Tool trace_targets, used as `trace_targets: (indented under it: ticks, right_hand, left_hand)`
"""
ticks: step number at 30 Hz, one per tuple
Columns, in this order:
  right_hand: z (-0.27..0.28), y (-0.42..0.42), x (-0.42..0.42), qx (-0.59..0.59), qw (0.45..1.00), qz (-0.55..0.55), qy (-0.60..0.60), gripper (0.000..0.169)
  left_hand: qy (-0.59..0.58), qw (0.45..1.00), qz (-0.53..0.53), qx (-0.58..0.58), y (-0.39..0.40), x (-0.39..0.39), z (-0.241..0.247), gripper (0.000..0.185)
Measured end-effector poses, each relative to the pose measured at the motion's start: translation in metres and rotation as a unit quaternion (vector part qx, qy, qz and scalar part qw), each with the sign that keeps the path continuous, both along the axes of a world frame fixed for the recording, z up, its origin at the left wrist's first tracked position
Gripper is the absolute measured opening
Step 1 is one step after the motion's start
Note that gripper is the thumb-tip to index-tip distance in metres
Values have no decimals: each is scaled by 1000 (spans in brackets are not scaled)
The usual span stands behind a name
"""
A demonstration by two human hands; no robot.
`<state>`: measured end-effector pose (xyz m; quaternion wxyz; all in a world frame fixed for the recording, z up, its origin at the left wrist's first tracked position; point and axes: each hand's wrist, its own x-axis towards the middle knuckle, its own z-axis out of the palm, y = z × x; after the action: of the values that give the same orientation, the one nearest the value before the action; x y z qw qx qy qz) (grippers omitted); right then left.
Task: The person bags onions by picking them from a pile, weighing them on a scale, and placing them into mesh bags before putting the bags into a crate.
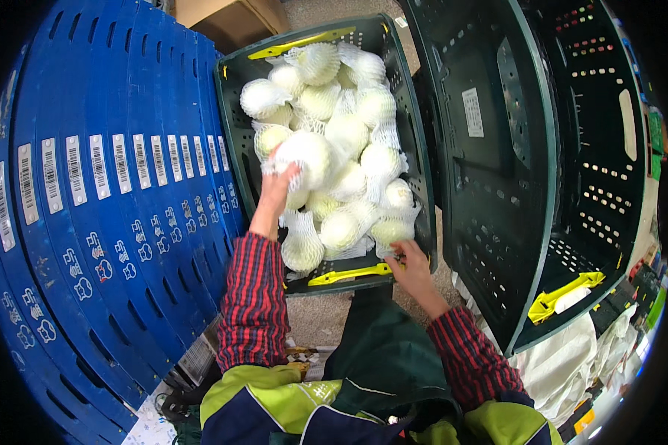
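Before me stands a dark green plastic crate (427, 183) with yellow handles, filled with pale round produce in white foam netting. My left hand (281, 181) grips one netted pale round fruit or vegetable (307, 160) above the others, at the crate's left half. At the near right corner, my right hand (411, 267) touches the netting of another netted piece (391, 231), just beside the near yellow handle (350, 275). Its fingers are slightly curled, and whether they pinch the net is unclear.
Blue folded plastic crates (117, 111) with barcode labels are stacked along the left. Large dark green crates (495, 167) stand on their sides at the right. A cardboard box (231, 16) lies beyond the crate. White sheeting (556, 356) is at the lower right.
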<state>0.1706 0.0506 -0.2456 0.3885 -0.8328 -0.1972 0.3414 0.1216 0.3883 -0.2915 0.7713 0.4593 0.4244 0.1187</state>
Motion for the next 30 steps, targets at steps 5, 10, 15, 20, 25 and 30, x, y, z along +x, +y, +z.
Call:
trace_targets:
  ticks: [5, 10, 15, 20, 25, 30]
  right_hand:
    - [29, -16, -39, 26, 996, -12, 89, 24]
    - [79, -59, -60, 6, 980, 4, 200, 22]
    - [88, -97, -58, -12, 986, -17, 165, 21]
    - [100, -110, -51, -13, 988, 7, 155, 22]
    - [107, -144, -59, -25, 988, 8, 152, 22]
    - [116, -175, -79, -57, 986, -2, 155, 23]
  left_hand:
    - [-13, 966, -257, -12, -89, -46, 10, 81]
    - [14, 860, -409, 304, -183, -44, 12, 86]
    - [87, 687, -490, 528, -183, -32, 37, 80]
    - [39, 482, -569, 665, -202, -45, -16, 58]
    - [113, 438, -638, 623, -187, -41, 34, 89]
    - [233, 577, -522, 584, -150, -35, 29, 107]
